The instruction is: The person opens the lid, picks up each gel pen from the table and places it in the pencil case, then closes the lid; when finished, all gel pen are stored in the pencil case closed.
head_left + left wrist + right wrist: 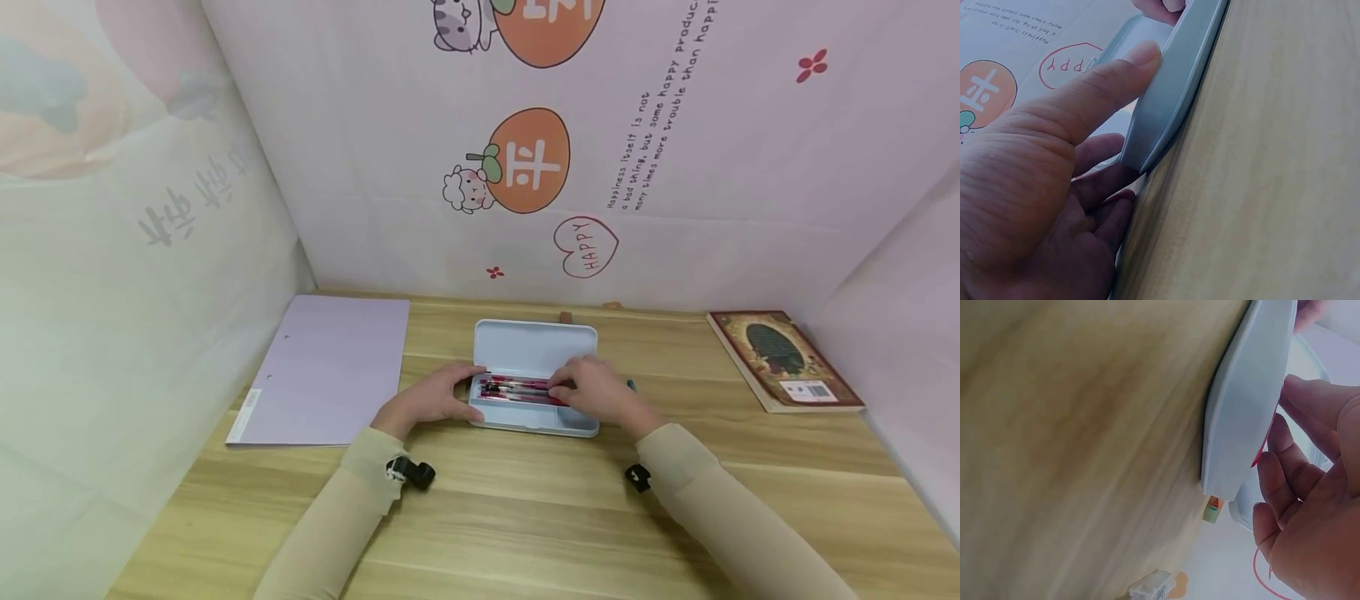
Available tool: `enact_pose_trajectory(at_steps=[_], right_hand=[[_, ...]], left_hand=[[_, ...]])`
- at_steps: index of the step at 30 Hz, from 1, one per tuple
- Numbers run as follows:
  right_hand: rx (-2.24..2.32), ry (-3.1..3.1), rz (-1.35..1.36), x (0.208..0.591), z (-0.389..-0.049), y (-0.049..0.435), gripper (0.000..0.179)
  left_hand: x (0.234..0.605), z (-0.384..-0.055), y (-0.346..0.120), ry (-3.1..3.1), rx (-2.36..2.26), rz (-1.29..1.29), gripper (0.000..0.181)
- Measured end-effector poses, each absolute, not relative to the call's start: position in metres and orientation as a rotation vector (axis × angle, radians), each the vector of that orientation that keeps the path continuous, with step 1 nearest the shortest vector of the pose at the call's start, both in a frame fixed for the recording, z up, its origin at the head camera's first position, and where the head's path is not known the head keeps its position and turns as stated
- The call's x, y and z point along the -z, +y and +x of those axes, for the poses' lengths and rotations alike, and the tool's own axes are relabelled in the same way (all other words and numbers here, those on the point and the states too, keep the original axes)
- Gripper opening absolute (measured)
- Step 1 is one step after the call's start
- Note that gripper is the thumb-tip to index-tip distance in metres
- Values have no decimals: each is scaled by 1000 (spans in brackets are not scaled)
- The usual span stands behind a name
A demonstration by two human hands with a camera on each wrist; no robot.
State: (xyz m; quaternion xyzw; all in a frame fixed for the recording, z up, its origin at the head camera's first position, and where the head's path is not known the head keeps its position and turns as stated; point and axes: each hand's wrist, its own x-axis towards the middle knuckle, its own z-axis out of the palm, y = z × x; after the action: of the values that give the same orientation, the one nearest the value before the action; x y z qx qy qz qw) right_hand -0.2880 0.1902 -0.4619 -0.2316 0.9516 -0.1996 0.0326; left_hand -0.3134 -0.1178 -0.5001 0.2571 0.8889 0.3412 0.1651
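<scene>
A pale blue pencil case (517, 414) lies on the wooden table with its lid (536, 343) raised at the back. Several pens (510, 387) with red and clear barrels rest in its long compartment. My left hand (433, 395) grips the case's left end, thumb at the front rim and fingers around the end; the left wrist view shows the thumb (1144, 55) on that rim. Over the right part of the case, my right hand (596, 388) pinches a red pen. Its red tip (1259, 456) shows below the fingers in the right wrist view.
A pale purple folder (330, 367) lies on the left of the table. At the far right is a book (783, 358) near the wall. A small brown block (566, 317) sits behind the case, and something dark teal (632, 385) peeks out beside the right hand.
</scene>
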Motion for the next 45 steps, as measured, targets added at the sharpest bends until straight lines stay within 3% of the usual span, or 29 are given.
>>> enact_pose_trajectory(at_steps=[13, 29, 45], right_hand=[[757, 2948, -653, 460, -289, 225, 11], [800, 2881, -385, 459, -273, 287, 10], [684, 2814, -114, 464, -263, 299, 21]], left_hand=[[503, -316, -118, 2534, -979, 743, 93], [504, -315, -120, 2536, -989, 728, 94], [505, -315, -118, 2548, -978, 749, 93]])
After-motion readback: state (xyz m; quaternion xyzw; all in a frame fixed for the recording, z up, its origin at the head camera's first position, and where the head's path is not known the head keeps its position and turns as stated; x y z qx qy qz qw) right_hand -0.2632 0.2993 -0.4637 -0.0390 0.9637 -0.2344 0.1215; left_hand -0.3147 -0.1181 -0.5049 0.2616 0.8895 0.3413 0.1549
